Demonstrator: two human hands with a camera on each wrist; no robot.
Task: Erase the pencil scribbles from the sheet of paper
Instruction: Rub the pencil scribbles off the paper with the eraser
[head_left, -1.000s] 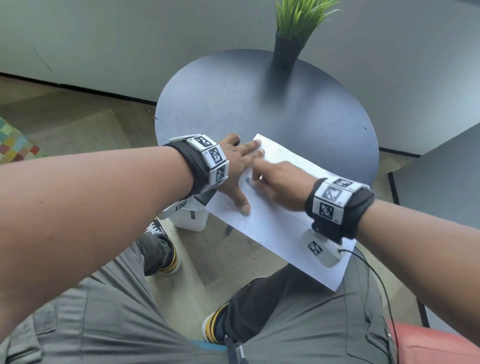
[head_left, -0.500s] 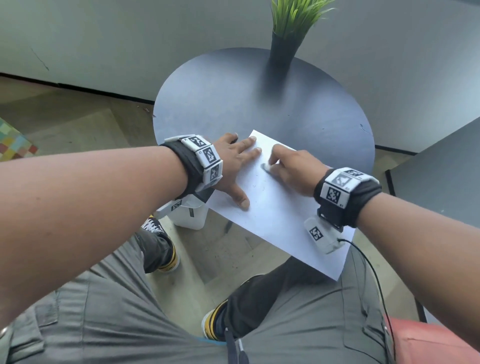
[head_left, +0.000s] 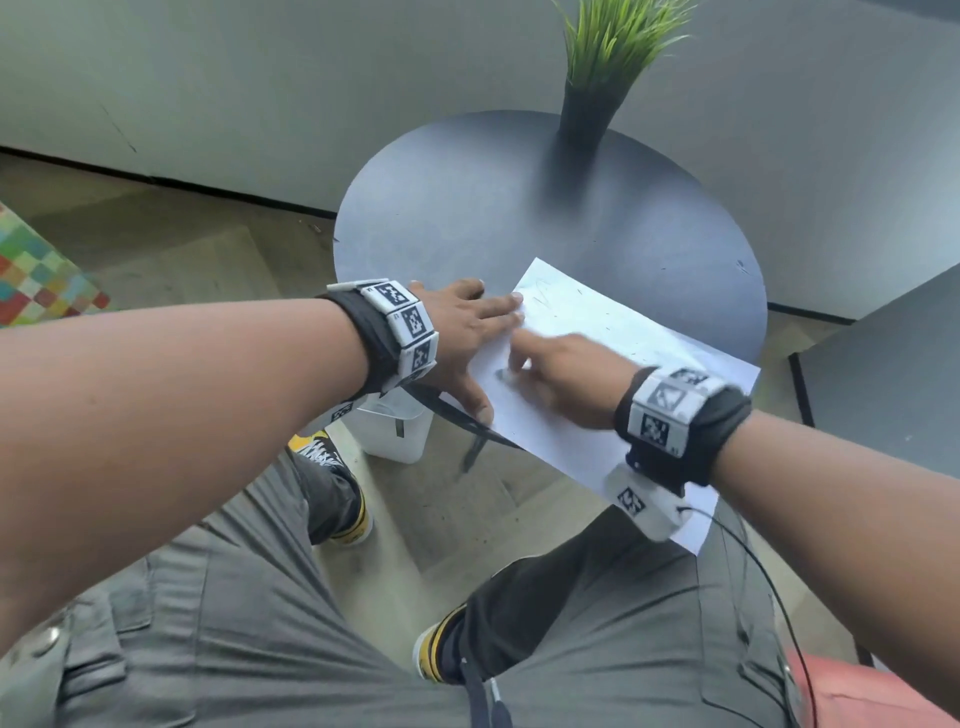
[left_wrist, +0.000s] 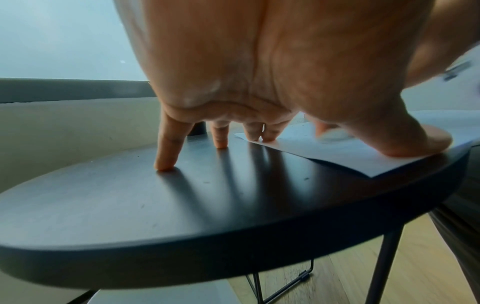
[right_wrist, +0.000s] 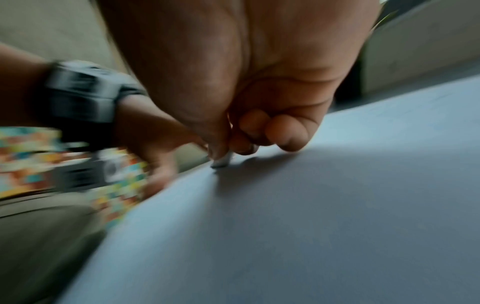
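A white sheet of paper (head_left: 582, 415) lies on the round dark table (head_left: 467, 218), its near end hanging over the table's edge. Faint pencil scribbles (head_left: 545, 291) mark its far corner. My left hand (head_left: 467, 332) lies flat with fingers spread; two fingertips and the thumb (left_wrist: 415, 144) press the paper's left edge (left_wrist: 337, 152), while the other fingers rest on the table (left_wrist: 130, 195). My right hand (head_left: 561, 374) pinches a small pale eraser (right_wrist: 222, 161) whose tip touches the paper (right_wrist: 311, 205) close to the left thumb. The right wrist view is blurred by motion.
A potted green grass plant (head_left: 613, 57) in a dark vase stands at the table's far edge. A second dark tabletop (head_left: 893, 374) sits to the right. A white box (head_left: 395, 431) stands on the floor under the table. My knees are below the paper.
My right hand with the eraser has swung back left across the paper toward the left thumb, after being further right half a second ago. The left hand stays pressed in place.
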